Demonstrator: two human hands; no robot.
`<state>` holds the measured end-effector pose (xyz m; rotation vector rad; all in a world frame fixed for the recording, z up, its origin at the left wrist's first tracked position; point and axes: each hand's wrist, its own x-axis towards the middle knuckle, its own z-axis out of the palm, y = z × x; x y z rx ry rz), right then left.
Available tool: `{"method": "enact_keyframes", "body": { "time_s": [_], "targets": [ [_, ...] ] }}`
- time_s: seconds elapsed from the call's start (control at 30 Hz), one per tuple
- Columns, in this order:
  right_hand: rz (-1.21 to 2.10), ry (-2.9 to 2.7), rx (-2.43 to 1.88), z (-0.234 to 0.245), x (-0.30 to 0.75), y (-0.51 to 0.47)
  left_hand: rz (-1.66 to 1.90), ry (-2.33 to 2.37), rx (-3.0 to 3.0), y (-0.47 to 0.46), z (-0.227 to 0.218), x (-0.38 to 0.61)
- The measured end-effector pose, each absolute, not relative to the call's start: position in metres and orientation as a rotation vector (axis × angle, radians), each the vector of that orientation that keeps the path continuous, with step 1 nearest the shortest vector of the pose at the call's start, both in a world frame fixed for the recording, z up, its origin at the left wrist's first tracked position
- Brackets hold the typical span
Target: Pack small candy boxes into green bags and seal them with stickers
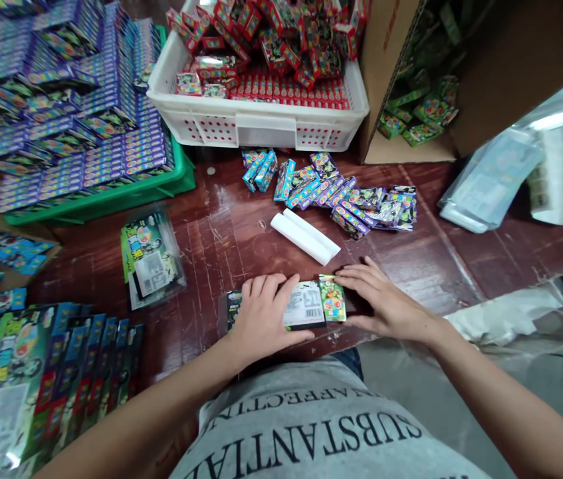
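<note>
A flat printed card [306, 305] with a barcode label lies at the near edge of the dark red table [221, 233]. My left hand [264, 318] rests palm down on its left part, fingers curled over it. A small green box [332, 297] sits on the card's right end. My right hand [385, 299] lies beside that box, fingers stretched toward it and touching it.
A white folded strip [305, 237] and a heap of small purple and blue boxes [341, 193] lie beyond the hands. A white basket [256, 113] of red boxes, a green tray [112, 193] of purple boxes, a cardboard carton [401, 100], clear bags [500, 179] and finished packs [151, 256] surround them.
</note>
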<state>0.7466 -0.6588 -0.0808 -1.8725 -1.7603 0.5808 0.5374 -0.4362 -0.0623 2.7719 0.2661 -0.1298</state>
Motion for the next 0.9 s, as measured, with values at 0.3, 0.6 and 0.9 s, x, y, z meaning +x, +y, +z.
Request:
{"method": "enact_keyframes", "body": {
  "time_s": [0.3,0.6,0.9],
  "targets": [
    [0.416,-1.61,-1.858,-0.066,0.719,-0.625,0.036,0.52,2.792,-0.434,-0.053,0.522],
    [0.581,-1.773,-1.637,-0.047,0.732,-0.583,0.132,0.584,2.656,-0.421,-0.041,0.519],
    [0.631,-2.089,-1.554,0.008,0.748,-0.528,-0.053,0.553,2.211,-0.382,-0.013,0.521]
  ]
}}
